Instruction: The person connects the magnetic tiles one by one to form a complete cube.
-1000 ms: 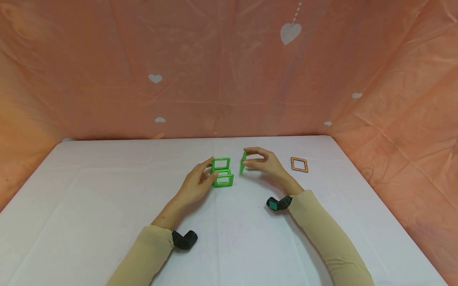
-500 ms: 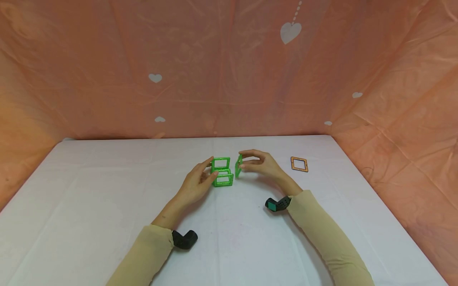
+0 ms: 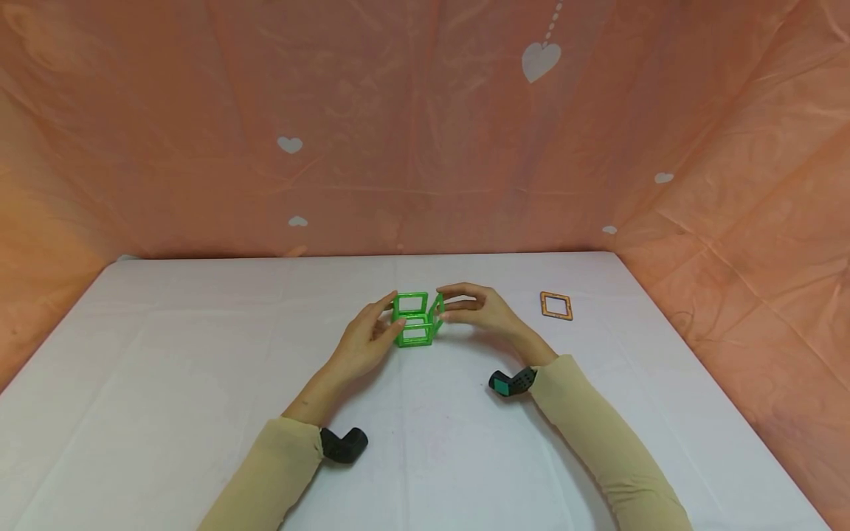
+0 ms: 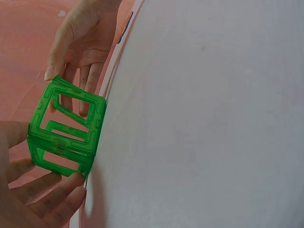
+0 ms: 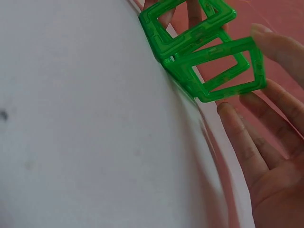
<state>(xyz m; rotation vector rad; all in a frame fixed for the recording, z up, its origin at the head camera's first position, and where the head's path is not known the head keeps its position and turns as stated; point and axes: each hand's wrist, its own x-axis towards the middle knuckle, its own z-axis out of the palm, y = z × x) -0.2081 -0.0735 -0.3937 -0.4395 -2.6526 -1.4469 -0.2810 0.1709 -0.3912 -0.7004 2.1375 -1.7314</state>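
A small box of see-through green magnetic tiles [image 3: 415, 344] stands on the white table in the head view. My left hand [image 3: 358, 343] holds it from the left, thumb near the front tile and index finger at the back; the left wrist view shows its fingers along the side of the box [image 4: 98, 126]. My right hand [image 3: 488, 310] pinches one more green square tile [image 3: 438, 310] by its outer edge. That tile [image 5: 260, 71] leans outward at the right of the box, its lower edge touching the box's base in the right wrist view.
An orange square tile [image 3: 556, 315] lies flat on the white table [image 3: 438, 457], to the right of my right hand. Behind the table hangs an orange curtain [image 3: 405, 147] with pale hearts, and it also runs along the right side.
My right hand has moved left and slightly nearer, bringing its green tile from apart from the box up against its right side. The left hand and the box have stayed in place.
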